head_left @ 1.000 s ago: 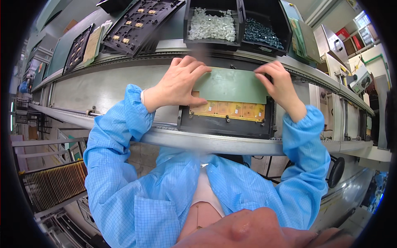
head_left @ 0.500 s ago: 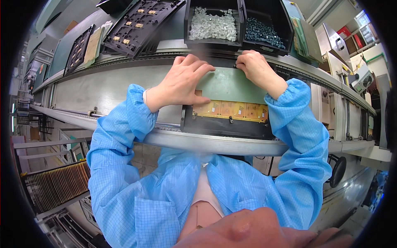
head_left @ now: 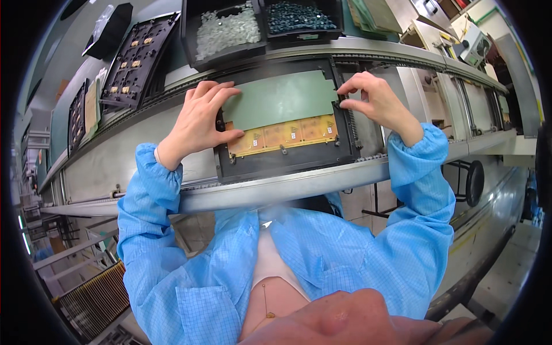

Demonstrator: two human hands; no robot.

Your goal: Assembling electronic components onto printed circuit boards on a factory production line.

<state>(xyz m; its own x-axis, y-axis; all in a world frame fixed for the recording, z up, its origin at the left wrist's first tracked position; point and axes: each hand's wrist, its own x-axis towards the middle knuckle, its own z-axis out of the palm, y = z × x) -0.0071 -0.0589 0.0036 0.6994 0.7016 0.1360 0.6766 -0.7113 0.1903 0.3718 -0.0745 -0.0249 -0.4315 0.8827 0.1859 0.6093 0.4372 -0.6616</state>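
Observation:
A smooth green sheet (head_left: 282,98) covers the far part of a yellow circuit board panel (head_left: 273,138), whose near strip stays visible. Both lie in a black carrier frame (head_left: 259,167) with small dark clips around the board. My left hand (head_left: 195,118) rests at the left end of the sheet, fingers and thumb spread, the thumb by the yellow panel's corner. At the right end, my right hand (head_left: 379,102) has its thumb and forefinger apart beside the carrier's edge clips. I see nothing held in it.
The carrier sits between two metal conveyor rails (head_left: 287,187). Beyond the far rail stand black bins of white pieces (head_left: 227,31) and dark blue pieces (head_left: 299,20). Another black carrier (head_left: 138,60) leans at far left; green sheets (head_left: 374,16) lie at far right.
My right hand has moved from the sheet's far edge to its right end, and its fingers have parted. My left hand stays at the left end. The whole view has shifted and turned.

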